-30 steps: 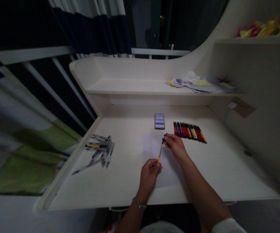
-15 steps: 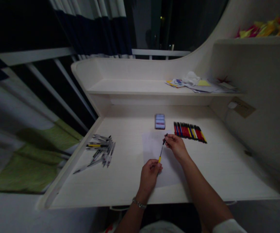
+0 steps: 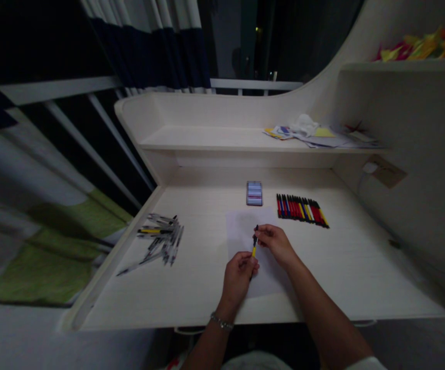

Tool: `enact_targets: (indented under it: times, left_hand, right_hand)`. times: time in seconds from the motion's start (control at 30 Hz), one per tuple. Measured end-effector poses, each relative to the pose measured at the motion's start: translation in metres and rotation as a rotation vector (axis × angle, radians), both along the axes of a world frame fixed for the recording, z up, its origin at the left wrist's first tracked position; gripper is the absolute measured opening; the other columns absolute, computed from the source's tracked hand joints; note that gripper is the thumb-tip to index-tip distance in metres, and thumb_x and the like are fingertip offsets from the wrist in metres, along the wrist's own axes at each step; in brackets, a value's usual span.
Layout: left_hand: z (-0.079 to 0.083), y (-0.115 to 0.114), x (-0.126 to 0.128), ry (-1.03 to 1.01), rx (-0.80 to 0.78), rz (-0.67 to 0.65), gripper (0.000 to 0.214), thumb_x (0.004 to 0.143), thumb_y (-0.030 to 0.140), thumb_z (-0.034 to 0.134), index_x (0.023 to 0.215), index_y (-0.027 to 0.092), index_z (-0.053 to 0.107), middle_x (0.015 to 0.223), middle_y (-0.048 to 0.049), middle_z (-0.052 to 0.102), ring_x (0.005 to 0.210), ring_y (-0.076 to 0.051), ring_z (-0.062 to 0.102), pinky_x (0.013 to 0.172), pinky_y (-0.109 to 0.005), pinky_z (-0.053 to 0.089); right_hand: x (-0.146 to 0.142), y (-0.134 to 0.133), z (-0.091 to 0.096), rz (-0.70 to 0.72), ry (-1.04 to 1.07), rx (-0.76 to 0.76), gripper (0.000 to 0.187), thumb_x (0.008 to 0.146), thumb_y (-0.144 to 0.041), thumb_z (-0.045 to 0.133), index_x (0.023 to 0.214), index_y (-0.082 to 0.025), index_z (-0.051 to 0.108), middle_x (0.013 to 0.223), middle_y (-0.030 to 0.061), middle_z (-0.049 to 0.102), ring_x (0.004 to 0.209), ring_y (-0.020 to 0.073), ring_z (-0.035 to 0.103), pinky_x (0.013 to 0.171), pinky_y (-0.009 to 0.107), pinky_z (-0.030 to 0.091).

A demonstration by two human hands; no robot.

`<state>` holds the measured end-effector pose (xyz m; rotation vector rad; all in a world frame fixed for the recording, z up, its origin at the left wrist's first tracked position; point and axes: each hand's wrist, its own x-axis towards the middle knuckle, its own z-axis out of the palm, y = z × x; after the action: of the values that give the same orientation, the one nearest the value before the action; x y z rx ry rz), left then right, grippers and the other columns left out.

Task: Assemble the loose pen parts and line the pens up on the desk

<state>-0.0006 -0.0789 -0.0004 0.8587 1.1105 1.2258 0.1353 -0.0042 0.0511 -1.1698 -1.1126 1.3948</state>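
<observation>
My left hand (image 3: 238, 277) is closed round the lower end of a yellow and black pen (image 3: 253, 250), held over a white sheet of paper (image 3: 241, 231) on the desk. My right hand (image 3: 276, 242) pinches the pen's black upper end, a short way from my left hand. A row of finished pens (image 3: 301, 209) in black, blue, red and yellow lies to the right of the hands. A loose heap of clear pen parts (image 3: 160, 239) lies at the left of the desk.
A phone (image 3: 254, 193) lies behind the paper. The shelf (image 3: 214, 137) above holds papers and a crumpled cloth (image 3: 310, 131) at its right end. A high side wall (image 3: 411, 154) stands at the right. Coloured paper pieces (image 3: 430, 43) sit on top of it.
My right hand has moved down toward my left hand, pushing the black end along the pen, so less of the pen shows between the hands.
</observation>
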Motion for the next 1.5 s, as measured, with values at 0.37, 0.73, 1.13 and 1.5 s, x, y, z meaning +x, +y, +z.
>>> enact_targets:
  times: [0.37, 0.73, 1.13, 1.5]
  left_hand:
    - [0.020, 0.000, 0.007, -0.232, -0.168, -0.108, 0.043, 0.067, 0.049, 0.081, 0.086, 0.012, 0.069, 0.076, -0.0081, 0.070, 0.061, -0.015, 0.064, 0.060, -0.027, 0.052]
    - [0.019, 0.009, 0.016, -0.208, -0.150, 0.063, 0.041, 0.059, 0.035, 0.087, 0.087, 0.012, 0.068, 0.073, -0.0079, 0.072, 0.062, -0.016, 0.066, 0.063, -0.027, 0.052]
    - [0.010, 0.010, 0.024, -0.153, -0.104, 0.071, 0.033, 0.057, 0.024, 0.084, 0.086, 0.011, 0.074, 0.073, -0.0070, 0.072, 0.062, -0.013, 0.063, 0.061, -0.025, 0.049]
    - [0.021, 0.004, 0.021, -0.132, -0.145, 0.003, 0.031, 0.060, 0.028, 0.083, 0.084, 0.011, 0.074, 0.067, -0.0062, 0.070, 0.057, -0.014, 0.062, 0.056, -0.025, 0.048]
  right_hand:
    - [0.011, -0.007, -0.009, 0.088, 0.047, -0.041, 0.033, 0.065, -0.045, 0.078, 0.080, -0.017, 0.070, 0.073, 0.0040, 0.069, 0.060, 0.0131, 0.053, 0.056, 0.026, 0.038]
    - [-0.002, -0.009, -0.024, -0.147, 0.097, -0.036, 0.039, 0.058, -0.044, 0.082, 0.083, -0.018, 0.066, 0.066, -0.0009, 0.062, 0.055, 0.0112, 0.046, 0.054, 0.026, 0.034]
    - [-0.012, -0.016, -0.035, -0.135, 0.020, -0.079, 0.039, 0.061, -0.050, 0.080, 0.062, -0.019, 0.056, 0.054, -0.0041, 0.053, 0.050, 0.0117, 0.045, 0.050, 0.026, 0.034]
    - [-0.006, -0.014, -0.018, -0.077, 0.255, -0.111, 0.041, 0.069, -0.056, 0.073, 0.089, -0.019, 0.070, 0.076, 0.0048, 0.069, 0.068, 0.0165, 0.059, 0.062, 0.028, 0.043]
